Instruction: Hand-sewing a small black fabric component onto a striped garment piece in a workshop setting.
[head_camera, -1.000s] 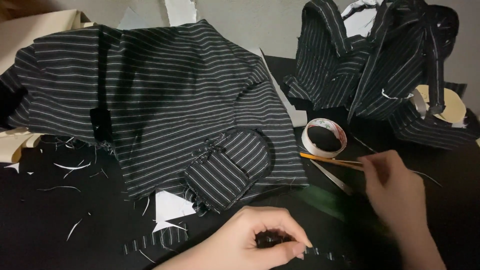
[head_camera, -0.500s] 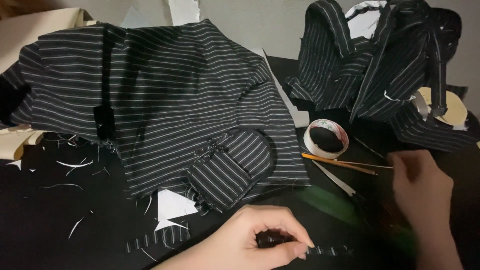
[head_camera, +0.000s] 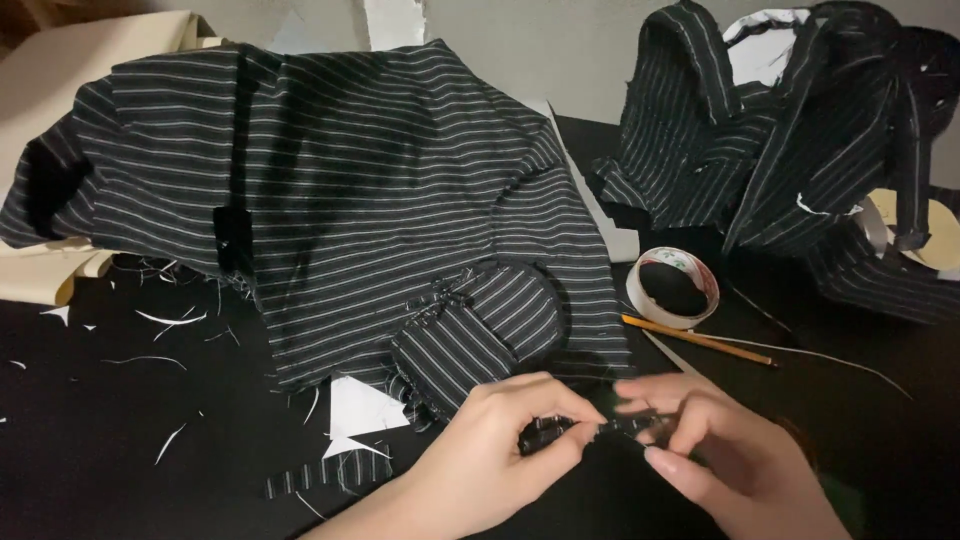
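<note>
Standing by the black worktable (head_camera: 120, 450) here, and both hands are down at the near edge, pinched onto the same thing: a small narrow strip of black pinstriped fabric (head_camera: 585, 430). The left hand (head_camera: 490, 455) has its fingers closed on the left end of the strip, the right hand (head_camera: 720, 450) is closed on the right end, so it sits stretched between the two, just off the tabletop, near and a bit right of centre. Just beyond the hands lies a big spread-out piece of black fabric with thin white stripes (head_camera: 380, 190), with a folded rounded pocket-like bit (head_camera: 485, 325) at its near edge. To the right of that there's a roll of white tape with a red-and-green printed inner ring (head_camera: 672, 288), lying flat, and a yellow pencil (head_camera: 697, 339) lying flat just near of it. Far right is a bunched-up heap of the same striped cloth (head_camera: 790, 150). On the left, white thread and paper scraps (head_camera: 160, 320) are scattered about, plus a white triangular paper offcut (head_camera: 360, 408) and a loose striped fabric strip (head_camera: 325, 473) near the left forearm.
</note>
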